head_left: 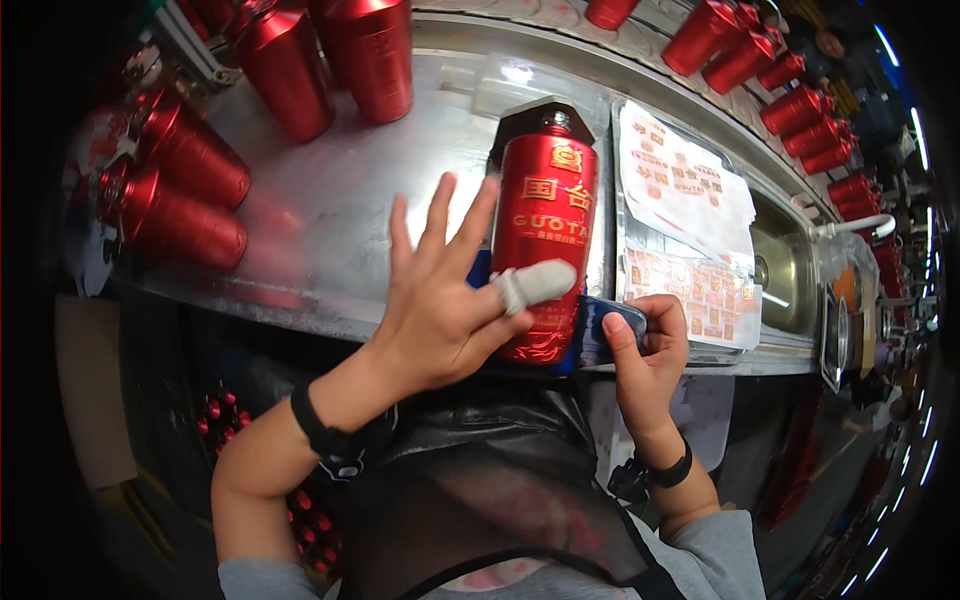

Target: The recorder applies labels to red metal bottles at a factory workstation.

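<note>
Bottle [545, 220], red, near the front edge of the worktop [345, 180], neck toward the back edge | left hand [435, 310]: fingers spread, white-covered forefinger over the bottle | right hand [648, 355]: pinching a dark flat piece [596, 342] beside the bottle's base

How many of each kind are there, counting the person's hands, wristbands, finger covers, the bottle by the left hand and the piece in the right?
Hands, left hand and right hand: 2
Black wristbands: 2
White finger cover: 1
Red metallic bottle: 1
Flat dark blue piece: 1
Total: 7
</note>
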Available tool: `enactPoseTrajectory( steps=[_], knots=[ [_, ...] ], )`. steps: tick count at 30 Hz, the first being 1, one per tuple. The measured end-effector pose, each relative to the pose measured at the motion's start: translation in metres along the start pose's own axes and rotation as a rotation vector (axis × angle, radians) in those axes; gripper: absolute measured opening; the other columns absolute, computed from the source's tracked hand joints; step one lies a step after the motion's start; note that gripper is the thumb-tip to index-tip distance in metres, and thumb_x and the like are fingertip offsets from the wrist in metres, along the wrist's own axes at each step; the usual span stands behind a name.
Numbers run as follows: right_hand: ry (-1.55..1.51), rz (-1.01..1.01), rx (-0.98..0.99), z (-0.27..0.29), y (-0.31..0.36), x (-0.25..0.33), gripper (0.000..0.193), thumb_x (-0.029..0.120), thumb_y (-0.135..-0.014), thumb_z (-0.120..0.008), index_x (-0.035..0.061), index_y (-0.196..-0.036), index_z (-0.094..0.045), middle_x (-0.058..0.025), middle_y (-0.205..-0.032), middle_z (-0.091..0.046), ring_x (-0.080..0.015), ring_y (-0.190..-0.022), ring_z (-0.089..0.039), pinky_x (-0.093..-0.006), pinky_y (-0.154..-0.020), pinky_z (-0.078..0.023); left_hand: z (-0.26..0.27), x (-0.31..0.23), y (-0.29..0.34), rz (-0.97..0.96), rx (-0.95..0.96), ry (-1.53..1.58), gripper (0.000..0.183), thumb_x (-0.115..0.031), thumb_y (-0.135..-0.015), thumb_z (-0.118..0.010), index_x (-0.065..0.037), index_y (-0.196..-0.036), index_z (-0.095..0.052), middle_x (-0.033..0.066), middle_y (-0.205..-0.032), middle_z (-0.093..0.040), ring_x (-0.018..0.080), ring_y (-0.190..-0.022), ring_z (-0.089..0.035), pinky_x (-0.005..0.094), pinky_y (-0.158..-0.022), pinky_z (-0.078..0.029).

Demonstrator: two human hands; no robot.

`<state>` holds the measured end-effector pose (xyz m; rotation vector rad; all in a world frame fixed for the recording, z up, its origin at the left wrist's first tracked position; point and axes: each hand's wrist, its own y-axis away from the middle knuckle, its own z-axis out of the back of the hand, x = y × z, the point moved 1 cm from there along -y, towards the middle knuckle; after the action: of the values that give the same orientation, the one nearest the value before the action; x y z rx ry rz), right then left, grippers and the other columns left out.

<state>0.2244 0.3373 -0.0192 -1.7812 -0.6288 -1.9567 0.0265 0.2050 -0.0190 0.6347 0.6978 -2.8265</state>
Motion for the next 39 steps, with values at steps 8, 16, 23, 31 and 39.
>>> enactPoseTrajectory(
  steps=[8, 16, 23, 31, 39],
  knots=[
    [0.024, 0.093, -0.052, 0.005, -0.001, 0.007, 0.022, 0.005, -0.090, -0.073, 0.0036, -0.103, -0.056, -0.0004, -0.090, -0.061, -0.0037, -0.078, -0.056, -0.0186, -0.067, -0.044, -0.004, -0.015, 0.020, -0.041, 0.056, 0.057, 0.026, -0.043, -0.090, -0.064, -0.023, -0.102, -0.076, 0.0269, -0.159, -0.025, 0.0543, -0.143, -0.022, 0.0750, -0.105, -0.013],
    [0.771, 1.101, 0.297, -0.051, -0.024, 0.048, 0.024, 0.011, -0.070, -0.072, 0.0086, -0.093, -0.068, -0.0056, -0.097, -0.065, -0.0237, -0.093, -0.061, -0.0387, -0.081, -0.046, -0.002, -0.007, 0.074, 0.228, -0.036, 0.313, 0.043, -0.040, -0.099, -0.052, -0.010, -0.125, -0.070, 0.0289, -0.159, -0.024, 0.0445, -0.146, -0.027, 0.0653, -0.114, -0.005],
    [0.640, 1.054, 0.362, -0.025, -0.013, 0.048, 0.028, 0.008, -0.063, -0.075, 0.0076, -0.090, -0.071, -0.0056, -0.091, -0.067, -0.0245, -0.083, -0.062, -0.0367, -0.073, -0.048, 0.001, -0.011, 0.065, 0.207, -0.012, 0.342, 0.043, -0.039, -0.100, -0.053, -0.011, -0.130, -0.067, 0.0280, -0.157, -0.028, 0.0423, -0.146, -0.028, 0.0639, -0.115, -0.005],
    [0.004, -0.086, 0.006, 0.015, -0.029, -0.008, 0.022, 0.004, -0.090, -0.071, 0.0001, -0.107, -0.057, -0.0010, -0.089, -0.063, -0.0052, -0.077, -0.057, -0.0190, -0.067, -0.046, 0.003, 0.025, 0.019, 0.278, -0.271, 0.415, 0.036, -0.026, -0.098, -0.053, 0.002, -0.114, -0.069, 0.0264, -0.142, -0.051, 0.0358, -0.134, -0.048, 0.0533, -0.113, -0.025],
    [0.185, -0.193, 0.243, 0.033, -0.014, -0.011, 0.060, 0.017, -0.073, -0.081, -0.0029, -0.124, -0.057, -0.0063, -0.105, -0.062, -0.0122, -0.088, -0.058, -0.0262, -0.078, -0.045, -0.006, 0.053, -0.103, 0.936, 0.222, 1.094, 0.057, -0.058, -0.093, -0.054, -0.009, -0.121, -0.066, 0.0065, -0.109, -0.070, 0.0204, -0.102, -0.064, 0.0444, -0.093, -0.047]
  ],
)
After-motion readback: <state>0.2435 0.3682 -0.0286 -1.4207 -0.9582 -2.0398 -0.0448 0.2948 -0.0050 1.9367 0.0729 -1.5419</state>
